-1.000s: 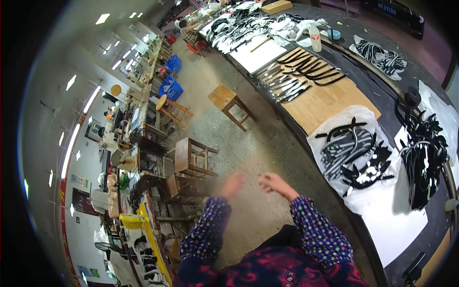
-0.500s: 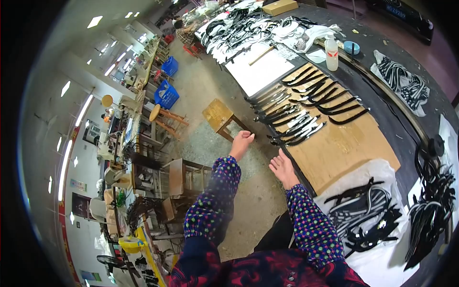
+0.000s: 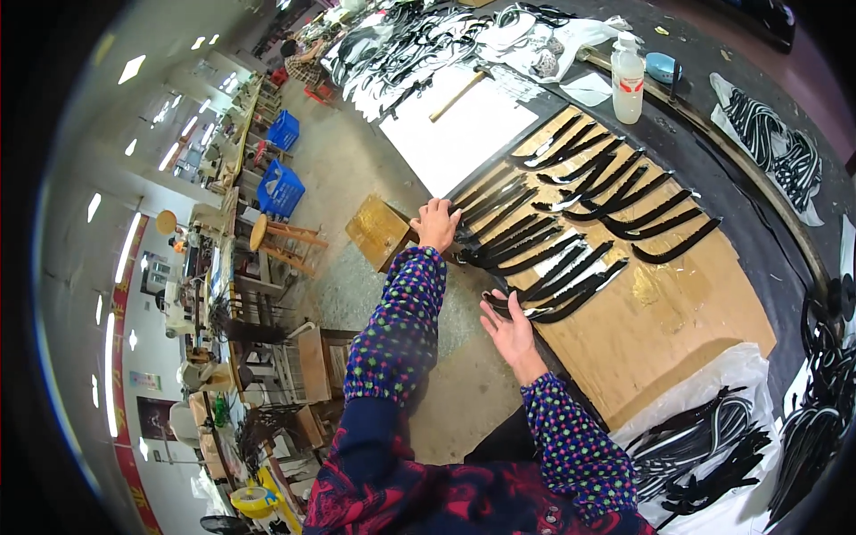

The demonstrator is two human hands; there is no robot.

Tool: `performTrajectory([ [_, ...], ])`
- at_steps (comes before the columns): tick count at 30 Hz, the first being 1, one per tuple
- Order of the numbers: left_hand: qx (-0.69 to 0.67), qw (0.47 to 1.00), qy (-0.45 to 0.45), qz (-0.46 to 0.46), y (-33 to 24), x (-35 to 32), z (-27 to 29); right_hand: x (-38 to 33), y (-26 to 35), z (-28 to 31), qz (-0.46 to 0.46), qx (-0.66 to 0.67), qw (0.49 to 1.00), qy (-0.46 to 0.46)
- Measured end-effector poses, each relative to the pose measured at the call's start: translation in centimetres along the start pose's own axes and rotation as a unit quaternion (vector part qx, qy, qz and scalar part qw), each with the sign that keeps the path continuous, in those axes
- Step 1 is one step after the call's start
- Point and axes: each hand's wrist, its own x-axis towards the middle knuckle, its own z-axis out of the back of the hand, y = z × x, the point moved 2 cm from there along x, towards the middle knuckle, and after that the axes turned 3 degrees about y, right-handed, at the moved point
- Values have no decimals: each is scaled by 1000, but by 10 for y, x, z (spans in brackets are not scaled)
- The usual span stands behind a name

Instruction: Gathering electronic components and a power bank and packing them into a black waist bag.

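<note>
Several curved black fabric strips (image 3: 624, 181), some with white or silvery parts, lie side by side on a tan board (image 3: 704, 312) on the dark table. At the board's left edge, beside the strip ends, is my left hand (image 3: 435, 225), back upward. Its fingers are a little bent and apart, with nothing visibly held. My right hand (image 3: 512, 333) is palm up with fingers spread, just off the board's near-left edge. It holds nothing and is nearest to the ends of the closest black strips (image 3: 571, 299). Whether its fingertips touch them I cannot tell.
A white sheet (image 3: 446, 134) bears a wooden stick (image 3: 457, 96). Beyond it lie heaped black-and-white strips (image 3: 392, 58). A bottle (image 3: 628, 80) stands by a blue bowl (image 3: 662, 68). Strips on white plastic (image 3: 749, 357) lie near right. A wooden stool (image 3: 379, 227) stands left of the table.
My left hand has moved forward to the strip ends and its fingers have parted. My right hand has turned palm up and spread beside the board. The view has shifted closer to the board.
</note>
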Motion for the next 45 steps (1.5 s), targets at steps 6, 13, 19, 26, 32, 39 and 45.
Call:
performTrajectory([
  [6,59,994,83,43,-9,13,-4,8,0,-1,13,-24,999,-18],
  [13,-166,955,218,111,-8,26,-26,8,0,-4,50,-89,995,3],
  [19,-274,934,204,108,36,38,-44,-5,-11,-9,9,-122,993,-3],
  [26,-256,950,159,79,-1,12,-26,-14,-2,8,29,-31,999,-1],
  [32,-142,919,305,-207,-45,-13,-2,-32,14,-2,-2,46,999,12],
  [39,-314,840,436,74,-80,-49,21,-18,11,-4,9,-23,997,-74],
  [45,-401,781,470,88,-91,-67,25,-17,11,-9,74,-84,989,-98],
])
